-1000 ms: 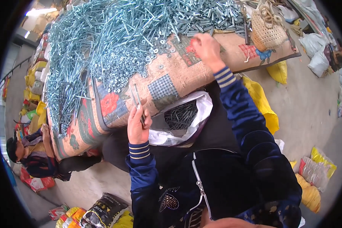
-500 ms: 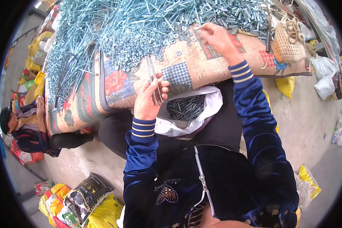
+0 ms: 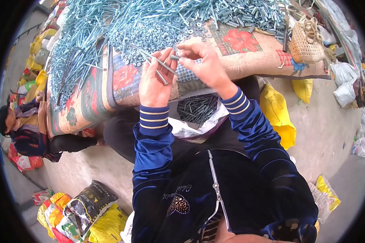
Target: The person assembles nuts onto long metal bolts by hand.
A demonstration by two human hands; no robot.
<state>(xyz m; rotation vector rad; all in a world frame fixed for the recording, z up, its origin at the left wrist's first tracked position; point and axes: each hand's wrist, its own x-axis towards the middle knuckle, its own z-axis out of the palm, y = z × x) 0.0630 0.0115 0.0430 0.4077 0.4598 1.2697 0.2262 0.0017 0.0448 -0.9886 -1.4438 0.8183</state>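
Note:
My left hand (image 3: 155, 83) is palm up, its fingers curled around a few long, thin metal bolts (image 3: 162, 76) that splay out at different angles. Close on its right, my right hand (image 3: 209, 67) pinches a short grey metal sleeve (image 3: 175, 58) between thumb and fingers. The sleeve is at the left hand's fingertips; I cannot tell whether it touches a bolt. Below both hands, a white sack (image 3: 188, 130) between my legs holds many dark, slender metal pieces (image 3: 196, 108).
Ahead, a patchwork-covered surface (image 3: 239, 60) bears heaps of long bolts (image 3: 85, 48), nuts and washers (image 3: 146, 38), and sleeves (image 3: 251, 18). A woven bag (image 3: 307, 44) stands at the right. Another person (image 3: 26, 129) sits at the left. Filled bags (image 3: 89, 206) lie on the floor.
My right hand has come left and down from beside the washers to my left hand, with a sleeve in its fingers. My left hand has risen slightly, and its bolts now spread apart.

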